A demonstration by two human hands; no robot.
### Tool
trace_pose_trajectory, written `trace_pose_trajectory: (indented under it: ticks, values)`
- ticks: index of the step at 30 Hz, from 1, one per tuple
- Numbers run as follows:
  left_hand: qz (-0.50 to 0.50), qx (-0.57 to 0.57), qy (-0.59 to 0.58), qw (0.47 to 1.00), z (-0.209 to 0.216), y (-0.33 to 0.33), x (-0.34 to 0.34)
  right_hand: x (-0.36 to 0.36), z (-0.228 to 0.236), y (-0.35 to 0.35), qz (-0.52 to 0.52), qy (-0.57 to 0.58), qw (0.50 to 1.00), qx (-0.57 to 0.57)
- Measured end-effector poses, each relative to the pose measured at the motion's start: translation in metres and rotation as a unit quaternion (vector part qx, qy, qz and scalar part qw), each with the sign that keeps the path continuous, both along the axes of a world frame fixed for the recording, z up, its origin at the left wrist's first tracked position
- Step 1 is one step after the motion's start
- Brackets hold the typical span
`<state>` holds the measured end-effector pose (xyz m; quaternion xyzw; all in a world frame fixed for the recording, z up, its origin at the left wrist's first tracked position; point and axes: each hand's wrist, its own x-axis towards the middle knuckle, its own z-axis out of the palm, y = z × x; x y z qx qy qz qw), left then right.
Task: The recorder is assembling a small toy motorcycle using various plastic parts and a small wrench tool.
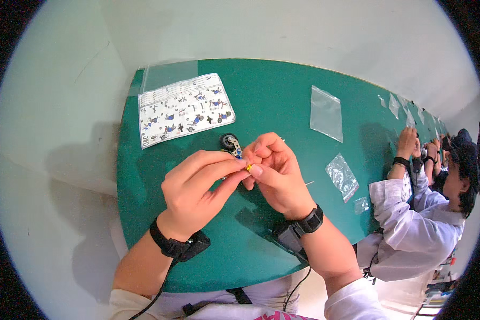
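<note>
Above the middle of the table, the fingertips of my left hand (pixel 197 186) and my right hand (pixel 277 176) meet in a pinch. Between them is a small yellow piece (pixel 248 167), too small to name more exactly. Just beyond my fingers a partly built toy vehicle model shows a black wheel (pixel 229 142), a perforated pale metal strip (pixel 237 149) and a bit of blue. My hands cover the rest of the model, and I cannot tell whether they touch it.
An illustrated instruction sheet (pixel 186 109) lies at the far left of the green table (pixel 272 88). Transparent plastic bags (pixel 326 114), (pixel 342 177) lie on the right, with a small bag (pixel 361 206) nearer. A thin pin-like piece (pixel 310 183) sits beside my right hand. People (pixel 418 213) work along the right.
</note>
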<state>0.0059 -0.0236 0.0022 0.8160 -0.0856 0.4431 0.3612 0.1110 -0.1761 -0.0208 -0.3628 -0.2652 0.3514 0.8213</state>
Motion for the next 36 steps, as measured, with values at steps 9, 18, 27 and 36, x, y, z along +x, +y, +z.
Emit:
trace_pose_trajectory:
  ticks: [9,18,27,36]
  values:
    - [-0.032,0.048,-0.025,0.998,-0.004,0.005,0.001,-0.001,0.006,-0.004,0.063,0.075,0.995,0.015]
    - [-0.029,0.097,-0.037,0.994,-0.001,0.005,0.001,0.002,0.012,-0.009,0.049,0.028,0.998,-0.004]
    - [-0.012,0.133,-0.043,0.990,0.001,0.003,-0.003,-0.001,0.014,-0.010,0.017,-0.039,0.999,-0.026]
    - [-0.023,0.072,-0.038,0.996,0.000,0.003,-0.002,0.000,0.013,-0.010,0.029,-0.024,0.999,-0.012]
